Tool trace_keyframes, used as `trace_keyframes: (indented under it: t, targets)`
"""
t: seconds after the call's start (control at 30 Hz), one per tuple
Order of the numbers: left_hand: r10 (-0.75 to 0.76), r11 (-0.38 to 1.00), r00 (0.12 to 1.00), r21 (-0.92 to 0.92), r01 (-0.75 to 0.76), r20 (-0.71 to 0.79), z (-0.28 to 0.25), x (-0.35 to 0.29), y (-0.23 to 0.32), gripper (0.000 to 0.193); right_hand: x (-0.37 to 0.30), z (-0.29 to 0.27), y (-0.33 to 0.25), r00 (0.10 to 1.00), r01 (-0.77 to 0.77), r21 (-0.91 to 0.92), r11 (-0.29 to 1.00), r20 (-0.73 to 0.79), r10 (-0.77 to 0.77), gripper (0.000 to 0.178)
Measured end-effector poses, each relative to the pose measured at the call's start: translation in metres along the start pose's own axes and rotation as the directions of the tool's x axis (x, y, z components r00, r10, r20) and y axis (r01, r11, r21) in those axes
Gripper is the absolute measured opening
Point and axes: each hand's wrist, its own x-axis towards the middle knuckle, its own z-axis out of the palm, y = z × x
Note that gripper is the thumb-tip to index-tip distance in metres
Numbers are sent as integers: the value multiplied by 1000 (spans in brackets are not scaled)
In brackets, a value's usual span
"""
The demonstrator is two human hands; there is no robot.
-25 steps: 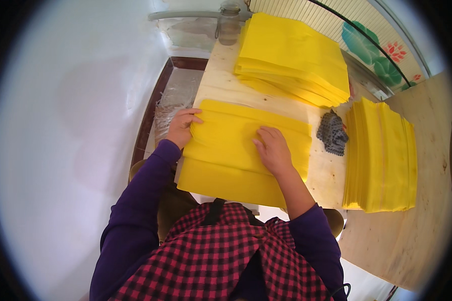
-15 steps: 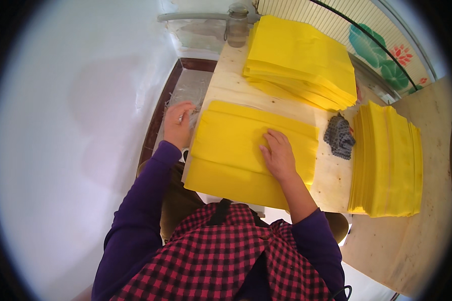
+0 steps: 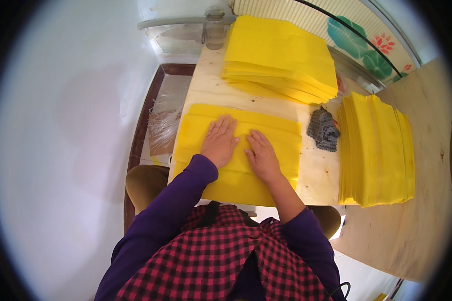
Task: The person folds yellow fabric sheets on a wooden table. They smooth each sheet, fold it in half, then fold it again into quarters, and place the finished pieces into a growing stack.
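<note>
A folded yellow sheet [image 3: 281, 150], paper or thin fabric, lies across the near part of the wooden table, with crease lines running side to side. My left hand [image 3: 220, 141] presses flat on its left half, palm down and fingers stretched away from me. Flat on the sheet just to the right rests my right hand [image 3: 263, 156], its fingers slightly apart. Neither hand grips anything. Under my palms the sheet is hidden.
A pile of yellow sheets [image 3: 281, 55] sits at the table's far side. Folded yellow sheets stand in a stack [image 3: 379, 150] on the right. Between them lies a dark grey knitted cloth [image 3: 323, 130]. A clear jar [image 3: 214, 30] is at the far left corner of the table [image 3: 201, 80].
My left hand has come in from beyond the table's left edge and now lies on the yellow sheet. The right hand stays on the sheet. The whole view has shifted slightly.
</note>
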Motion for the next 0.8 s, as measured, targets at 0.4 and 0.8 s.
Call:
trace_keyframes:
  t: [0.4, 0.8]
  targets:
    - [-3, 997, 998, 74, -1, 60, 2, -1, 1, 56, 52, 8, -41, 983, -178, -90, 980, 18, 180, 60]
    - [24, 987, 1000, 156, -26, 16, 2, -4, 5, 50, 26, 14, -10, 912, -330, -303, 894, 143, 385, 79]
